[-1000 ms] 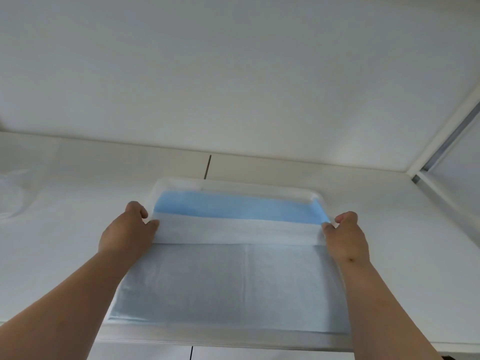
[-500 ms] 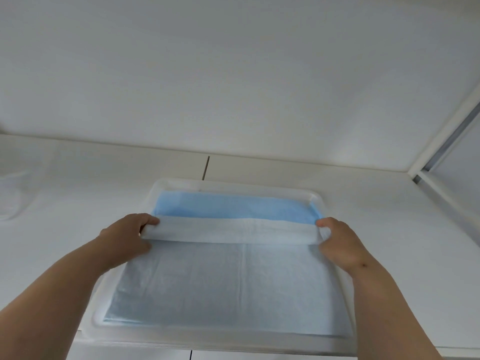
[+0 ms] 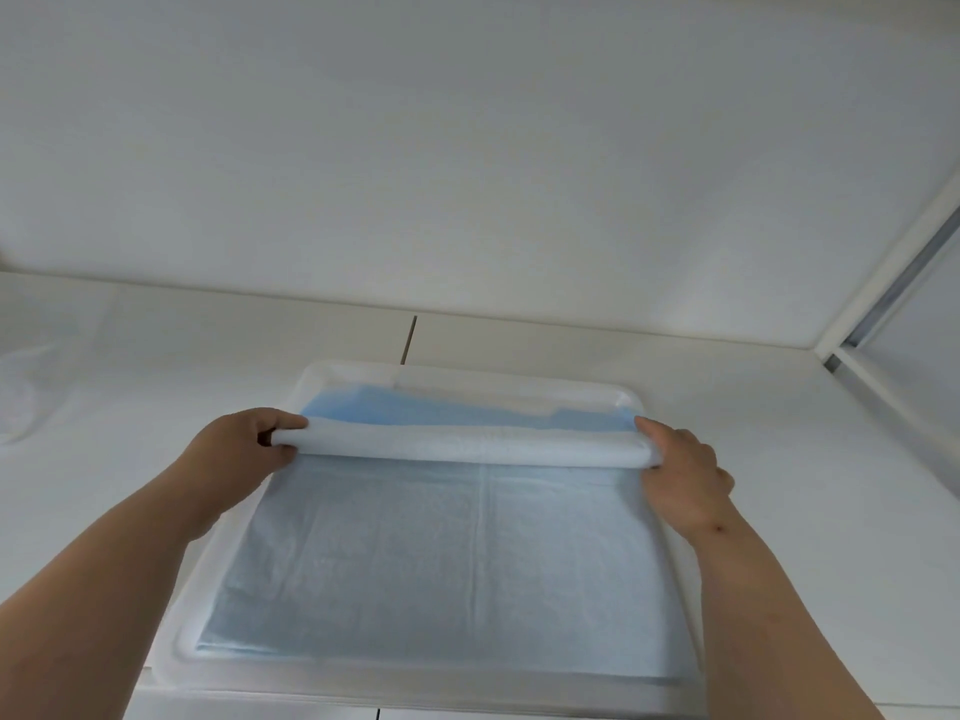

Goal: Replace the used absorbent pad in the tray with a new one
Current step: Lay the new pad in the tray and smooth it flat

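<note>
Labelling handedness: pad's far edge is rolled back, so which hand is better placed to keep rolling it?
Neither: left hand and right hand each pinch one end of the pad roll, level across the tray.

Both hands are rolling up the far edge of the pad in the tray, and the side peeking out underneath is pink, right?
Not quite. The head view shows the left hand and right hand rolling the far edge of the pad in the tray, but the exposed underside is blue, not pink.
</note>
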`<state>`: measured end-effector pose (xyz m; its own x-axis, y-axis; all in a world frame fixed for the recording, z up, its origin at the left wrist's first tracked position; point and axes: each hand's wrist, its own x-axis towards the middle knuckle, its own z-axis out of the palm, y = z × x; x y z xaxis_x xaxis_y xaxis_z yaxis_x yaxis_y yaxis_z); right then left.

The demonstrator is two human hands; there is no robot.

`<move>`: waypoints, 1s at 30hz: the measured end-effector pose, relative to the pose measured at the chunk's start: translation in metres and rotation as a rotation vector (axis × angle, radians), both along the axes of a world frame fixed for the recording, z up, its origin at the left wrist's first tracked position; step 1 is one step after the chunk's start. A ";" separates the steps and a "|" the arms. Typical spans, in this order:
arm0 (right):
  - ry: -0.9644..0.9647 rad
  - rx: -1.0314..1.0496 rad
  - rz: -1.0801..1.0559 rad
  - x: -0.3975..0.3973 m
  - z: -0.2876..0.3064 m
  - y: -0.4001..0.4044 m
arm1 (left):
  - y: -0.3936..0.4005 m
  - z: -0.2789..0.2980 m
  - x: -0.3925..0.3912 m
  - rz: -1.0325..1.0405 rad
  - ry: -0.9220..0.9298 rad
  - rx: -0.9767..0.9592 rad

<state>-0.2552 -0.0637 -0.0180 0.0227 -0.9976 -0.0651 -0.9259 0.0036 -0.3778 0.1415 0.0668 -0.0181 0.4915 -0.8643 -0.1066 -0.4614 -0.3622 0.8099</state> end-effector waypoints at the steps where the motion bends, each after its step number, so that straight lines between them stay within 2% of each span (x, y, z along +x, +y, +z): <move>1: -0.053 -0.026 -0.013 0.000 -0.001 0.000 | -0.001 0.001 0.002 -0.010 0.026 0.002; 6: -0.454 -0.106 -0.031 -0.004 0.002 -0.004 | -0.008 0.007 0.012 -0.021 0.089 0.004; 12: -0.629 -0.219 -0.033 -0.001 0.014 -0.018 | -0.022 0.018 0.013 0.036 0.109 -0.097; 16: -0.741 -0.170 -0.043 -0.001 0.016 -0.026 | -0.030 0.016 0.015 0.061 0.098 -0.151; 20: -0.654 -0.184 -0.041 0.002 0.019 -0.036 | -0.040 0.014 0.009 0.021 0.061 -0.142; 24: -0.533 -0.185 -0.095 0.010 0.020 -0.046 | -0.045 0.010 0.016 -0.048 0.206 -0.017; 30: -0.389 -0.048 -0.072 0.013 0.019 -0.052 | -0.064 0.012 0.018 0.044 0.024 -0.009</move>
<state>-0.2426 -0.1156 0.0008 -0.0335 -0.9993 -0.0182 -0.7116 0.0366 -0.7017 0.1590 0.0030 -0.0062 0.5268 -0.8426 -0.1116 -0.4252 -0.3749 0.8238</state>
